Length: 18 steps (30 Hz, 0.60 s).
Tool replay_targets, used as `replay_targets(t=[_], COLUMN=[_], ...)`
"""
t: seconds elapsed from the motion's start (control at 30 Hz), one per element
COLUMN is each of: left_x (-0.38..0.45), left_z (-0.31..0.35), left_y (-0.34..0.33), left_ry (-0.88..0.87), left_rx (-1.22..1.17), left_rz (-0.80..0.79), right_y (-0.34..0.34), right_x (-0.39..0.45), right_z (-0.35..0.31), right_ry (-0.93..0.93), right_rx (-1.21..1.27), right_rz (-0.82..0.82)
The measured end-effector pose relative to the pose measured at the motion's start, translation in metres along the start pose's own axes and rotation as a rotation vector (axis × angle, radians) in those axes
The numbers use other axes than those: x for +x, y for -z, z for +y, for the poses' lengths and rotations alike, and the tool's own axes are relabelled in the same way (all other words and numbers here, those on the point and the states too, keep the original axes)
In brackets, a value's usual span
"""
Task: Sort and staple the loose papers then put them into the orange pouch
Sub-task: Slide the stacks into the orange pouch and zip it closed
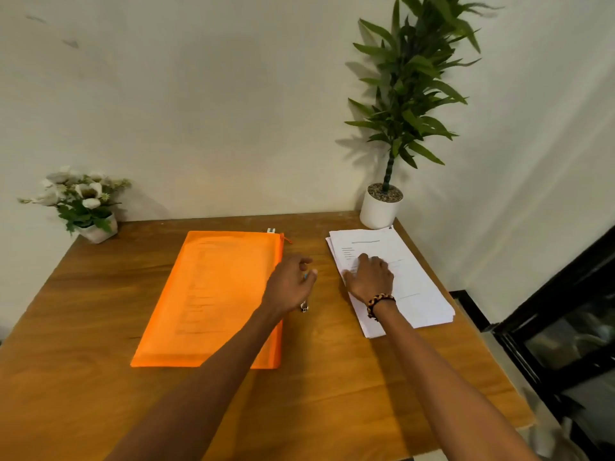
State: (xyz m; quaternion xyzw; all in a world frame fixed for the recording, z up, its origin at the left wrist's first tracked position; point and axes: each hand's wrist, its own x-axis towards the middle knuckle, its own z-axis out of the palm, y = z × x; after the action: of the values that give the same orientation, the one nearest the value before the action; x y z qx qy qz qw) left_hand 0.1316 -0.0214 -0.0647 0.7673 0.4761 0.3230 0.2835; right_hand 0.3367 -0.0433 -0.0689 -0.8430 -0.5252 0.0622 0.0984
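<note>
Wooden surface [100, 377] against a pale wall, potted plant [382, 201] at the far corner. Orange pouch [206, 294] lying flat mid-surface, papers faintly visible inside. Loose papers [419, 287] stacked right, pinned under right hand [371, 277], fingers spread flat, probably steadying. Left hand [289, 287] curled round a small metal-tipped object, possibly the stapler.

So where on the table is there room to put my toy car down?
Bare wood lies left of the orange pouch up to the flower pot, and along the near edge of the table. It is crowded between pouch and papers, where the left hand and right hand are.
</note>
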Motion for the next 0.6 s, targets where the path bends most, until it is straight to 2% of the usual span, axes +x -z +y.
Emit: replay_targets(t=[0.07,0.13,0.3,0.43,0.6], left_x=[0.012,0.023,0.049,0.073,0.088], left_z=[0.017,0.028,0.042,0.027,0.028], left_y=[-0.016,-0.025,-0.025,-0.034,-0.044], left_ry=[0.108,0.197,0.418,0.638,0.658], left_rx=[-0.143,-0.202,-0.326,-0.442,-0.528], left_rz=[-0.096,-0.114,-0.117,-0.128,-0.088], right_y=[-0.009,-0.017,-0.01,-0.005,-0.001], right_x=[-0.011,-0.025,-0.042,-0.039,-0.031], right_z=[0.001,-0.005,-0.021,-0.012,0.01], right_ry=[0.102,0.175,0.184,0.186,0.175], right_rx=[-0.067,-0.115,-0.061,0.016,0.224], right_rz=[-0.06,-0.051,-0.081,-0.129,-0.116])
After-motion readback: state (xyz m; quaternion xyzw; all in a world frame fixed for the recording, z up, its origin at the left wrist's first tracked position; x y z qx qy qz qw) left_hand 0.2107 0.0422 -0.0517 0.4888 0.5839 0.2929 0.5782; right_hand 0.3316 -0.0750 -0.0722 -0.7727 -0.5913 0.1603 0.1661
